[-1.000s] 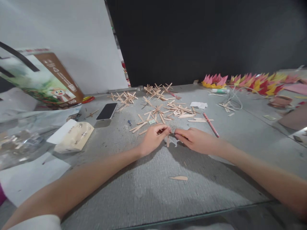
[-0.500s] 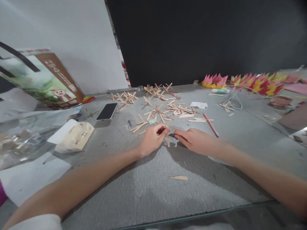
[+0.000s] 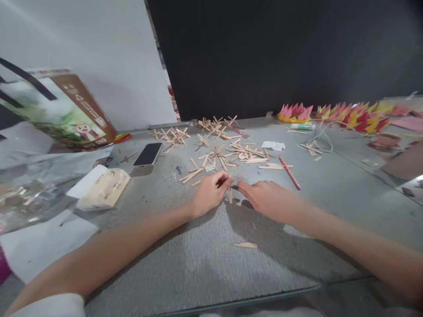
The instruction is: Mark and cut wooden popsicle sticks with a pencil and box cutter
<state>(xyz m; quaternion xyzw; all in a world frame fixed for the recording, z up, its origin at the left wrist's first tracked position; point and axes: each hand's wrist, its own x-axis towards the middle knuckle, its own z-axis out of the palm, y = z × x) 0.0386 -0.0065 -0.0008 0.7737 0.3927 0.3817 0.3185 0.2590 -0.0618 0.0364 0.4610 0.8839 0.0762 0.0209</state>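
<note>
My left hand (image 3: 211, 193) is closed in a pinch on a wooden craft stick (image 3: 230, 196), whose lower end points down below the fingertips. Just to its right, my right hand (image 3: 269, 198) has its fingers pressed together around a small, thin, dark blade-like piece (image 3: 235, 187). The tip of that piece reaches the craft stick; most of it is hidden by the fingers. Nearer to me on the grey table (image 3: 198, 268) lies a loose craft stick with one pointed end (image 3: 246, 245).
Beyond my hands are piled craft sticks (image 3: 249, 152), with several crossed stick shapes (image 3: 175, 135). A pink pencil (image 3: 290, 173) and white paper scrap (image 3: 273, 145) lie to the right. A phone (image 3: 148, 154) and tissue pack (image 3: 105, 188) are left. Folded-paper flowers (image 3: 295, 113) stand at the back right.
My right hand has turned slightly and come closer to the stick in my left hand. A whitish bit that hung below the right fingers no longer shows clearly. My left hand is almost still.
</note>
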